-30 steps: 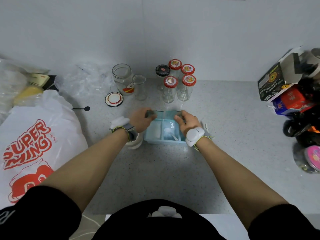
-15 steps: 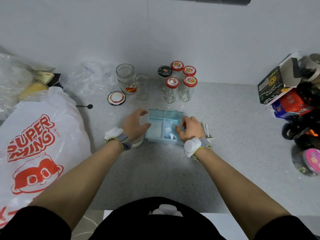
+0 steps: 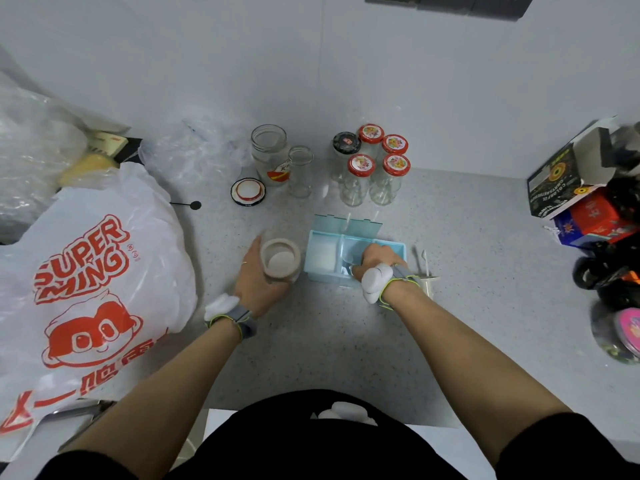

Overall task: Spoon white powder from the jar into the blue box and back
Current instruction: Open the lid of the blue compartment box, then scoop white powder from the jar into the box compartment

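Gripping the jar (image 3: 280,260) of powder (image 3: 280,263) with our left hand (image 3: 258,277), we curl our right hand (image 3: 379,258) over the box (image 3: 320,255) just right of it, seemingly pinching a spoon (image 3: 350,270). Beyond our grip stand lidded bottles (image 3: 372,168).

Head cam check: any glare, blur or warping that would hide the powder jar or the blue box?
Head view: wide-angle warp bows the counter edges; jar in the left hand and blue box are evenly lit and fairly sharp; right hand hides part of the box; items at the far right edge are smeared.
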A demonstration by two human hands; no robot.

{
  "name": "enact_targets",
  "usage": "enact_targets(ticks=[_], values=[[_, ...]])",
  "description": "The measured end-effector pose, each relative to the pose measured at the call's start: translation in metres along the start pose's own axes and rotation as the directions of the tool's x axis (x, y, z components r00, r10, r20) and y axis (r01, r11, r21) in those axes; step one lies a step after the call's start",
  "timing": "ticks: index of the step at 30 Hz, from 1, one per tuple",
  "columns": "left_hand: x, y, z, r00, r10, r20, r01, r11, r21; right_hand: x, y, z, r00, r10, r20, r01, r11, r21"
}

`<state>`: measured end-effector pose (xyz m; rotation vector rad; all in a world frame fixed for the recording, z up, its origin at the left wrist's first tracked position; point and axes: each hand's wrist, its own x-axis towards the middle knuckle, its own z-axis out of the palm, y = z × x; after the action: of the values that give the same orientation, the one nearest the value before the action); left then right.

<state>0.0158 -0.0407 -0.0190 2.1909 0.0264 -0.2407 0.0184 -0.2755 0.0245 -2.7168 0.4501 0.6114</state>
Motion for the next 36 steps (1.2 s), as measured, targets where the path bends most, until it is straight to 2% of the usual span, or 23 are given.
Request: enact_targets(ticks=[8, 17, 25, 31, 36], values=[[0.005, -0.005, 0.001, 0.996, 0.086, -0.005, -0.086, 0.993, -0.078, 0.002, 0.003, -0.001, 0.999, -0.003, 0.053, 0.003, 1.000, 0.000], [0.006, 0.000, 0.000, 0.998, 0.068, 0.000, -0.068, 0.996, -0.066, 0.000, 0.012, -0.004, 0.992, -0.068, 0.102, 0.075, 0.995, -0.071], [0.005, -0.003, 0.004, 0.998, 0.066, 0.018, -0.064, 0.993, -0.101, 0.004, 0.000, -0.006, 0.992, -0.003, 0.127, 0.010, 0.999, -0.051], [0.004, -0.007, 0.008, 0.996, 0.092, 0.014, -0.090, 0.990, -0.104, 0.002, 0.003, -0.011, 0.998, 0.056, 0.029, -0.060, 0.990, 0.125], [0.001, -0.002, 0.006, 0.994, 0.110, 0.010, -0.108, 0.988, -0.108, -0.006, 0.014, -0.009, 0.979, 0.039, -0.202, 0.044, 0.919, 0.391]])
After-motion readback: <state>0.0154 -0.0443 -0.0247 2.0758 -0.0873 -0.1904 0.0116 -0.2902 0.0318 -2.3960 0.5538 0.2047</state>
